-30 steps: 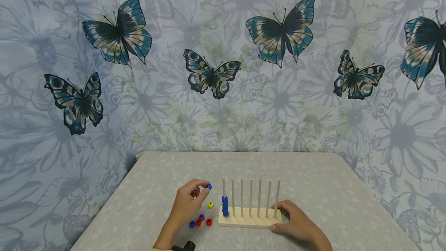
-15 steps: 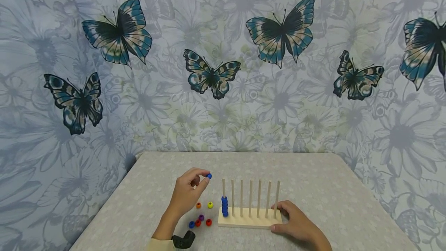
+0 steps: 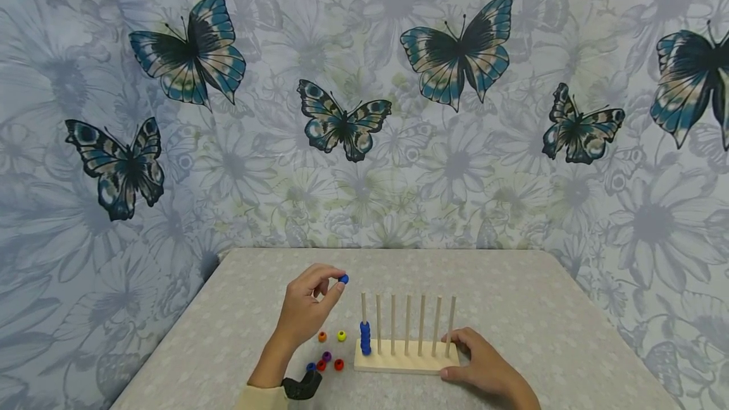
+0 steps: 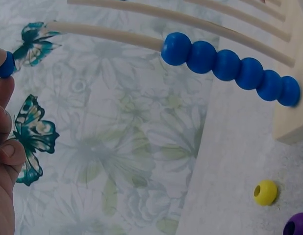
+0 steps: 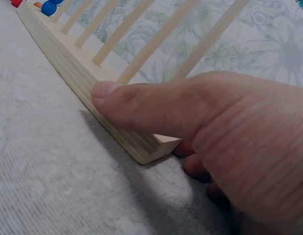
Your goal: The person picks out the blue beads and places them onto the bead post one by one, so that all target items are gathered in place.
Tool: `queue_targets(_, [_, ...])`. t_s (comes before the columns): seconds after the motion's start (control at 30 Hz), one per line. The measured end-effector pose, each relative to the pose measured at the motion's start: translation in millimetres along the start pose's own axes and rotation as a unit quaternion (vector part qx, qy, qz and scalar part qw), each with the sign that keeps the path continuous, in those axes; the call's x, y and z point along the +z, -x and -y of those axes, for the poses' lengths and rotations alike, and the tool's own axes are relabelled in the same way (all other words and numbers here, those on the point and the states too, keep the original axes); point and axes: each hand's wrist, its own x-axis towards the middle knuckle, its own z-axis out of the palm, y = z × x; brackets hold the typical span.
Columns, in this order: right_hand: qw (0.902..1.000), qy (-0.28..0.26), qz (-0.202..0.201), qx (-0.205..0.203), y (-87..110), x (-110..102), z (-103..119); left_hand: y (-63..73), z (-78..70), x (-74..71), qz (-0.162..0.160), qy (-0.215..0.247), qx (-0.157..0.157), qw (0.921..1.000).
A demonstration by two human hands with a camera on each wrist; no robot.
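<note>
My left hand [image 3: 305,305] pinches a blue bead [image 3: 343,279] between thumb and fingertips, above and to the left of a wooden peg stand [image 3: 407,364]. In the left wrist view the same bead [image 4: 6,66] shows at the left edge, apart from the leftmost peg [image 4: 107,34]. A stack of several blue beads [image 3: 365,338] sits low on that peg, whose top stays bare. At the stand's right end my right hand [image 3: 484,362] grips the base, thumb on the near side; the right wrist view shows its thumb [image 5: 141,107] against the edge.
Left of the stand lie loose beads: orange [image 3: 322,336], yellow [image 3: 341,336], purple [image 3: 326,356], two red including one [image 3: 338,364] nearer the base, and a blue one [image 3: 311,367] partly behind the black wrist device [image 3: 303,386]. A butterfly-patterned wall stands behind the table [image 3: 256,271].
My left hand has risen with the blue bead, uncovering the orange bead on the table. The right hand keeps its hold on the stand's base.
</note>
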Motion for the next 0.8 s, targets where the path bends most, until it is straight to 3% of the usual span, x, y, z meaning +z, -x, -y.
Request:
queue_targets(0.3, [1.0, 0.004, -0.002, 0.006, -0.9, 1, -1, -8.0, -4.9, 4.4, 0.009, 0.013, 0.012, 0.9998])
queue_targets(0.8, [1.0, 0.005, 0.001, 0.007, -1.9, 0, 0, -10.3, -6.8, 10.6, 0.036, 0.039, 0.027, 0.9982])
